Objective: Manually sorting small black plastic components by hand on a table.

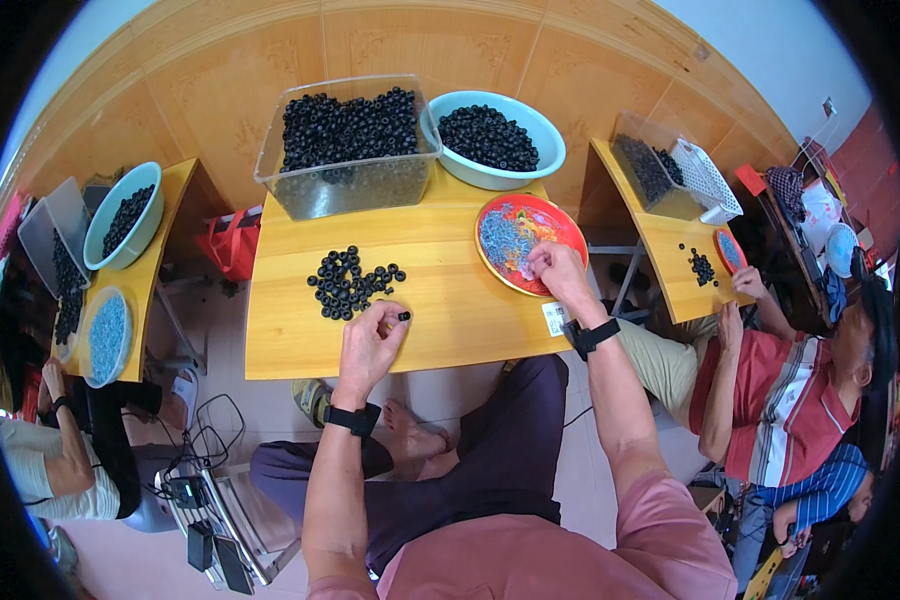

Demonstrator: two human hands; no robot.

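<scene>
My left hand [372,338] is closed near the table's front edge, a small black round part [404,316] pinched between thumb and fingers. Just beyond it lies a loose pile of similar black parts [345,285], which look like short, thick rings. On the right, my right hand [558,268] reaches over a red flowered tray [573,236]. Its fingers are pinched together at the edge of a heap of small, thin blue-grey pieces [505,238]. Whether anything is between those fingertips is too small to tell.
A clear plastic bin [345,190] and a light-blue basin [550,150], both filled with black parts, stand at the back of the yellow table [440,240]. People work at tables on both sides. A metal-framed stand [240,520] with cables is at lower left.
</scene>
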